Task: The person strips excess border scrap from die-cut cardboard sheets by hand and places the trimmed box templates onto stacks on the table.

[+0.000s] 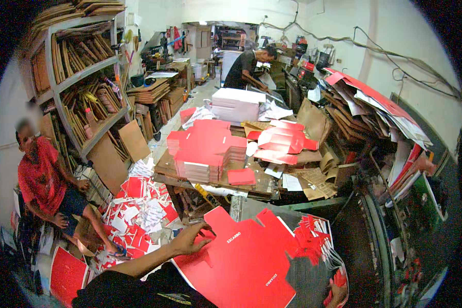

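A large red die-cut cardboard sheet point(246, 256) with white lettering lies in front of me, tilted toward the lower edge. My left hand point(192, 239) reaches over its left side, fingers curled together near a notch; whatever they pinch is too small to make out. At the lower right, my right hand point(338, 293) is partly cut off by the picture's rim. It is closed around a bunch of red-and-white cardboard offcuts point(318, 238), which fan out along the sheet's right edge over a dark surface point(313, 277).
Beyond stands a wooden table point(164, 165) with stacked red box blanks point(203, 143) and a white stack point(238, 105). Scraps point(143, 210) cover the floor at left, beside a seated person point(43, 174). Another person point(241, 69) works farther back. Machinery point(374, 226) stands at right.
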Demonstrator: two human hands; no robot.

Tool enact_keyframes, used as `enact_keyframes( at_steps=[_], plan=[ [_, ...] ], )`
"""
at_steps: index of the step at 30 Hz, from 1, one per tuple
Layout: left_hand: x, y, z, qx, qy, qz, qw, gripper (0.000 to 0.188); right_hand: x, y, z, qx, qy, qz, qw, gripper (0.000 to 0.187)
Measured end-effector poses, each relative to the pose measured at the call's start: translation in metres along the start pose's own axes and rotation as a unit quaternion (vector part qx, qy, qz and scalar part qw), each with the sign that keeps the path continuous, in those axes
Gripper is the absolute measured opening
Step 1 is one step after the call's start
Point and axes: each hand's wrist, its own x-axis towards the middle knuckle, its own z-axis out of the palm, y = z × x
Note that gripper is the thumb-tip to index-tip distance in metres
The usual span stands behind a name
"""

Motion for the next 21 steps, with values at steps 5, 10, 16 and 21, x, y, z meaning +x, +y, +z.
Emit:
enact_keyframes(
  at_steps=[5, 10, 16, 21],
  plan=[
    [0.008, -0.012, 0.004, 0.008, -0.058, -0.045, 0.997, 0.047, -0.008, -0.039, -0.013, 0.248, 0.037, -0.116, 0.961, 0.07],
    [0.036, 0.014, 0.025, -0.031, -0.117, -0.015, 0.993, 0.053, -0.016, -0.149, -0.046, 0.337, 0.073, -0.318, 0.883, 0.065],
    [0.077, 0.053, 0.032, -0.032, -0.118, 0.061, 0.991, 0.078, -0.054, -0.301, -0.052, 0.05, 0.284, -0.349, 0.892, 0.052],
    [0.127, 0.11, 0.031, -0.076, -0.009, 0.153, 0.985, 0.113, -0.158, -0.415, -0.096, 0.277, 0.169, -0.349, 0.879, 0.053]
  ],
)
